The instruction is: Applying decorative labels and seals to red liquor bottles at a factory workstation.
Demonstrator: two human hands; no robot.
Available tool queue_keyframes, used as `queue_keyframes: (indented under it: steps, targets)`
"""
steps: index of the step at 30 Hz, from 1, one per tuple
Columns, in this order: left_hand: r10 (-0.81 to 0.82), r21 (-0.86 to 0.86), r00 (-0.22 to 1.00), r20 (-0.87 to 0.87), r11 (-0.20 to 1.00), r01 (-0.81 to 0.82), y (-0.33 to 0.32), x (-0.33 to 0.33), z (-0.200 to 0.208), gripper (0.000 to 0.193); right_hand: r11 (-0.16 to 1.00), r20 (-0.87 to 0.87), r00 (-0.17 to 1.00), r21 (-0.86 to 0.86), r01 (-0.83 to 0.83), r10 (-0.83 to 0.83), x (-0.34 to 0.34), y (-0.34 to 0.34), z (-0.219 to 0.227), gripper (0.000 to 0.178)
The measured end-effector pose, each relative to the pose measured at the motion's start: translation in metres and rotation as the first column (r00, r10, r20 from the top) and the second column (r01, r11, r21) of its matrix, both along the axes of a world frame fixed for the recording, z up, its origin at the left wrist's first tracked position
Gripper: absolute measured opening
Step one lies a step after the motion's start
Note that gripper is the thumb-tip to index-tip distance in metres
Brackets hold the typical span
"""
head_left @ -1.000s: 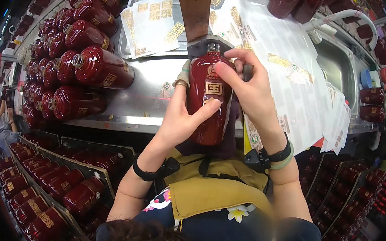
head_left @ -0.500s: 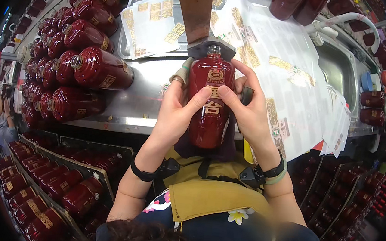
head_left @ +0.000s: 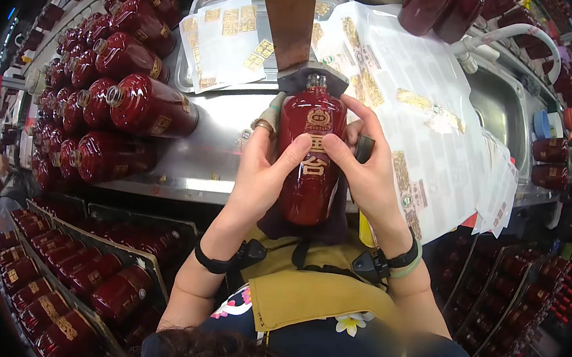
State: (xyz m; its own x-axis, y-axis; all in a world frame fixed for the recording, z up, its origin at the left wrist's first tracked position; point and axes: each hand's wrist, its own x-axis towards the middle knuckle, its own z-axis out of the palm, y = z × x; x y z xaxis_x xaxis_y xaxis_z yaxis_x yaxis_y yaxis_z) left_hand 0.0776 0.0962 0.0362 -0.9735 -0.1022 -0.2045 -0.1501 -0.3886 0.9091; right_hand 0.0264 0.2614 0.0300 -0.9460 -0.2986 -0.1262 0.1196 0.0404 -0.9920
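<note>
A glossy dark red glass bottle (head_left: 307,198) lies in the middle, its open neck pointing away from me and gold lettering facing up. My left hand (head_left: 267,170) grips its left side, with a pale sleeve on one finger. From the other side my right hand (head_left: 362,175) holds it, thumb pressed on the gold lettering (head_left: 313,164). Both thumbs rest on that lettering. A small dark piece (head_left: 364,149) shows at the right fingers; I cannot make out what it is. The bottle's neck lies at a dark block (head_left: 340,82) below a brown upright board (head_left: 285,20).
Red bottles (head_left: 148,105) lie stacked on the left of the metal counter (head_left: 217,137). A metal tray (head_left: 185,65) holds sheets of gold labels (head_left: 239,19). Label sheets (head_left: 432,158) cover the right side, before a sink (head_left: 497,95) and pale tap (head_left: 475,42). Crates of bottles (head_left: 94,274) stand below.
The bottle and both hands have shifted slightly toward me. My thumbs stay on the gold lettering. A person at the far left has moved.
</note>
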Motion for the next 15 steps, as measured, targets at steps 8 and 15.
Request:
queue_keyframes:
  steps: [8, 15]
  targets:
    - [0.014, -0.028, 1.000, -0.002, 1.000, -0.014, 0.000, 0.000, 0.000, 0.066, 0.999, 0.015, 1.000, -0.038, -0.005, 0.006, -0.001, -0.001, 0.005, 0.064]
    - [0.026, -0.097, 0.999, -0.041, 0.995, -0.030, 0.004, -0.003, 0.003, 0.059, 0.998, 0.066, 0.997, -0.043, 0.036, -0.033, -0.015, -0.010, 0.010, 0.046]
